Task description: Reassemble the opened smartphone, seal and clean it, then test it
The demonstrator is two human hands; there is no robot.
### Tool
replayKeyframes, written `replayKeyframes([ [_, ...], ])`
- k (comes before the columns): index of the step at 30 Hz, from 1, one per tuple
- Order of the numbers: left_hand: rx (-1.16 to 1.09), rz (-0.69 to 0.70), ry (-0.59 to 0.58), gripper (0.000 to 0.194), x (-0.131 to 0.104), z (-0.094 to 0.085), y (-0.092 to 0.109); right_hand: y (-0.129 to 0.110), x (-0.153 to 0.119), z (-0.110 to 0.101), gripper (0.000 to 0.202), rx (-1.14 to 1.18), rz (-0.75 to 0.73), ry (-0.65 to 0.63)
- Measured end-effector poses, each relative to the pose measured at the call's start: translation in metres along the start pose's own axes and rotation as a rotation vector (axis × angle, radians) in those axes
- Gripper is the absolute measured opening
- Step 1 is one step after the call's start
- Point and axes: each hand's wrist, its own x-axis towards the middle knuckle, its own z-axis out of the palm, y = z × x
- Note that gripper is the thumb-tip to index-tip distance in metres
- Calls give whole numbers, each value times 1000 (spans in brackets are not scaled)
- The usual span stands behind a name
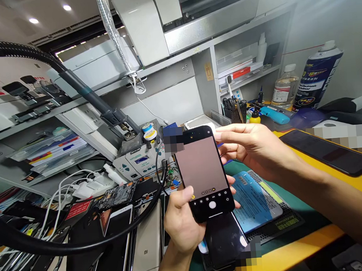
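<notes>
My left hand (182, 221) is wrapped round a black smartphone (204, 171), held upright with its screen facing me. The screen shows a camera app with a plain pinkish picture and a white shutter button. At the phone's upper right corner, my right hand (244, 145) has its fingers pinched on a small white thing (212, 128), mostly hidden behind the phone. Below, a second dark phone (225, 236) lies on the bench. To its right is a blue plastic pouch (258, 200) on a black perforated mat (288, 223).
Several loose phones, including a gold one (147, 242), crowd the left, crossed by a black flexible tube (114, 241). A large black phone (329, 151) lies at the right. Behind stand a spray can (317, 76), a clear bottle (285, 86) and a bench unit (142, 159).
</notes>
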Motion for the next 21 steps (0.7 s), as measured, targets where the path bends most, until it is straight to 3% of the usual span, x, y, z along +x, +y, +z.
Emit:
replayKeyframes([
  [5,-17,-3,-36,72,5,1,3,-1,1,0,16,-4,5,-3],
  [21,9,-47,-68,77,6,7,12,-5,-1,-1,17,27,6,-47],
])
